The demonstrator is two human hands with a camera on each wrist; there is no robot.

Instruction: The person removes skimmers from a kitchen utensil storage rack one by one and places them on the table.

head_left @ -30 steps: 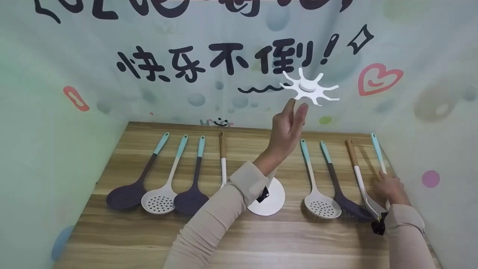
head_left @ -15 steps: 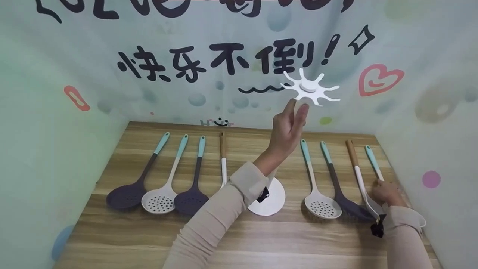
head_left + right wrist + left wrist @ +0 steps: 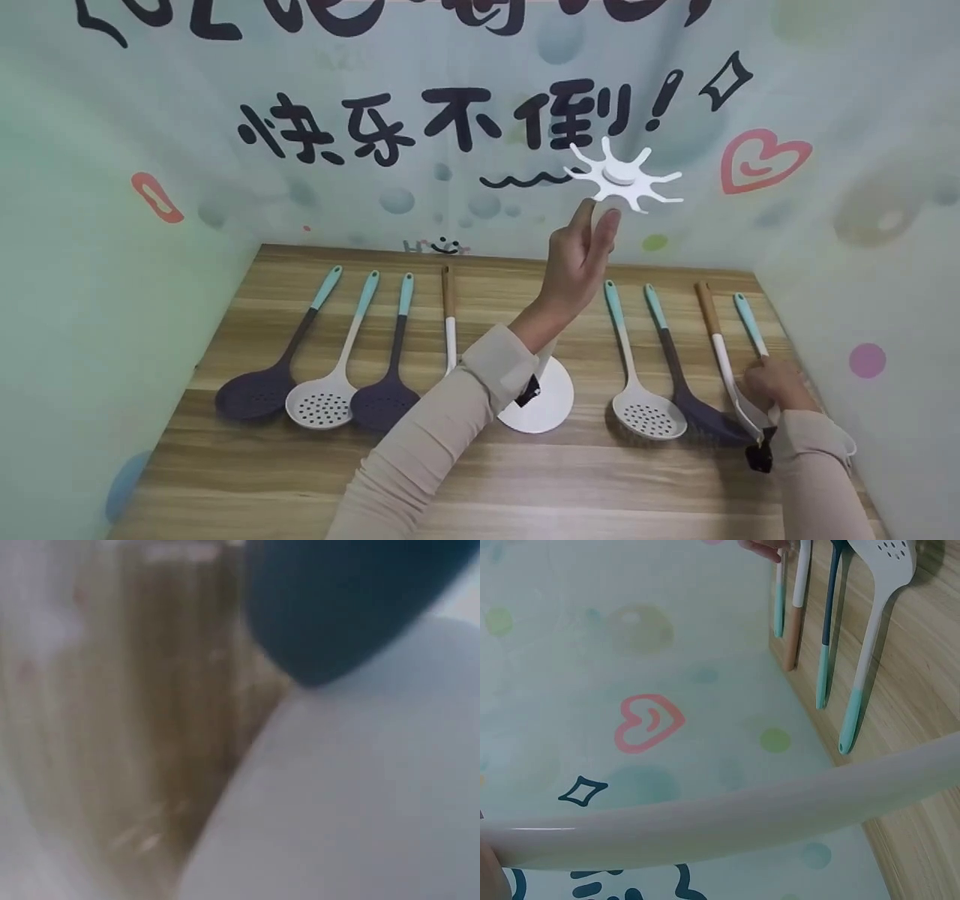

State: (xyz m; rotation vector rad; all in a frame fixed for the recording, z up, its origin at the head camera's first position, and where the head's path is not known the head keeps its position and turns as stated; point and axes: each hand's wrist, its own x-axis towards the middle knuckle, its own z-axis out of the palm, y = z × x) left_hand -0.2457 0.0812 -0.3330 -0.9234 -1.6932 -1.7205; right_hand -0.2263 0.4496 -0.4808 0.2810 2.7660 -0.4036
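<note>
My left hand (image 3: 574,262) grips the upper post of a white utensil stand, just below its star-shaped hook top (image 3: 619,174). The round base (image 3: 551,401) rests on the table, partly behind my forearm. In the left wrist view the post (image 3: 705,821) runs across the frame. At the far right my right hand (image 3: 780,381) holds the shaft of a kitchen utensil with a turquoise handle (image 3: 748,315), lying on the table. Its head is mostly hidden under my sleeve. Beside it lies a white turner (image 3: 724,360) with a wooden handle.
Right of the stand lie a white skimmer (image 3: 649,415) and a dark utensil (image 3: 675,375). Left of it are a dark ladle (image 3: 251,394), a white skimmer (image 3: 319,405), a dark skimmer (image 3: 382,405) and a wooden-handled utensil (image 3: 448,300). Printed cloth walls (image 3: 360,202) enclose the wooden table (image 3: 600,495).
The turquoise-handled utensil and my right hand shifted toward me between the first two frames, its handle tip now lower in view. The left hand stays on the stand.
</note>
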